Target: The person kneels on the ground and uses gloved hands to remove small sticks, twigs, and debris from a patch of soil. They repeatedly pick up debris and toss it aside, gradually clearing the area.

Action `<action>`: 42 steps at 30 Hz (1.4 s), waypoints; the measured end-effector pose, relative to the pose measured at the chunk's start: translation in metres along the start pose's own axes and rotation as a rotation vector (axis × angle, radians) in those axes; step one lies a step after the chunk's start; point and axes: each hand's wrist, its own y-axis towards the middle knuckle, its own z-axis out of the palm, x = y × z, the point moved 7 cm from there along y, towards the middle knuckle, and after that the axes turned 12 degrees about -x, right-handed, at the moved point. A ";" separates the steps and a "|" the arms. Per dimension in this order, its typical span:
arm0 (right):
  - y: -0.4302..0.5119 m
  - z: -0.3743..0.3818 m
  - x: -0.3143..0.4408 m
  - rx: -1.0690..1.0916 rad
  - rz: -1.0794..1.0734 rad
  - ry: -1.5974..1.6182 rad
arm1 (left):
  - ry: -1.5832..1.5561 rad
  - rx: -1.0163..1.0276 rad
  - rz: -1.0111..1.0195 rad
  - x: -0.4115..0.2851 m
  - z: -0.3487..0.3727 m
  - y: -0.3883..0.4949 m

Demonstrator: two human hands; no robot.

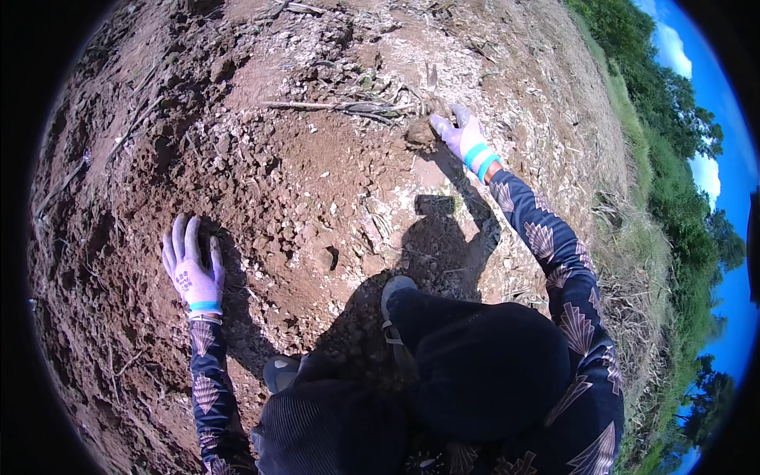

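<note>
My right hand [460, 135], in a pale purple knitted glove with a turquoise cuff, is stretched out ahead of me. Its thumb and fingers are closed around part of a brown earthy clump [420, 133]; I cannot tell if this is a soil clod or a root. Dry stalks [350, 107] lie on the ground against the clump's left side. At the left, my left hand [195, 261], gloved alike with printing on its back, holds nothing. Its fingers are apart over loose reddish-brown soil [136, 196], and whether they touch it is unclear.
My shoes [396, 291] and dark-clothed knees [493, 368] are below, with my shadow [439, 249] in front. Clods, dry stems [127, 133] and pale plant litter [516, 77] cover the field. Dry grass [629, 249] and green trees [683, 148] border it on the right.
</note>
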 end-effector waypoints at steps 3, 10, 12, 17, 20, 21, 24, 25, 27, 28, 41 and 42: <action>0.011 -0.004 -0.018 -0.110 0.185 0.303 | 0.016 -0.010 0.015 0.004 -0.001 -0.001; 0.031 -0.070 -0.077 0.058 -0.197 -0.696 | -0.081 -0.011 0.003 -0.001 0.001 -0.002; 0.016 -0.084 -0.115 0.270 -0.015 -0.987 | -0.111 -0.008 -0.014 -0.003 0.007 -0.005; -0.069 -0.033 -0.057 0.354 -0.104 -0.836 | -0.102 -0.031 -0.016 0.007 -0.003 -0.003; -0.135 0.029 0.015 0.401 -0.311 -0.430 | -0.106 -0.053 -0.014 0.012 -0.004 -0.003; -0.160 0.046 0.048 0.476 -0.343 -0.253 | -0.105 -0.051 -0.020 0.013 -0.004 -0.004; -0.227 0.089 0.091 0.570 -0.304 0.043 | -0.136 -0.040 -0.028 0.000 0.003 -0.007; -0.246 0.100 0.119 0.650 -0.281 0.086 | -0.133 -0.048 -0.024 0.004 0.003 -0.007; -0.277 0.109 0.164 0.668 -0.464 -0.023 | -0.118 -0.056 -0.017 0.009 0.000 -0.005; -0.294 0.107 0.180 0.768 -0.648 -0.195 | -0.142 -0.066 -0.020 0.008 -0.002 -0.005; -0.169 0.081 0.154 0.401 -0.126 0.040 | -0.192 -0.054 -0.053 0.019 -0.002 -0.005; -0.144 0.068 0.154 0.267 -0.101 0.109 | -0.191 -0.052 -0.049 0.020 -0.003 -0.005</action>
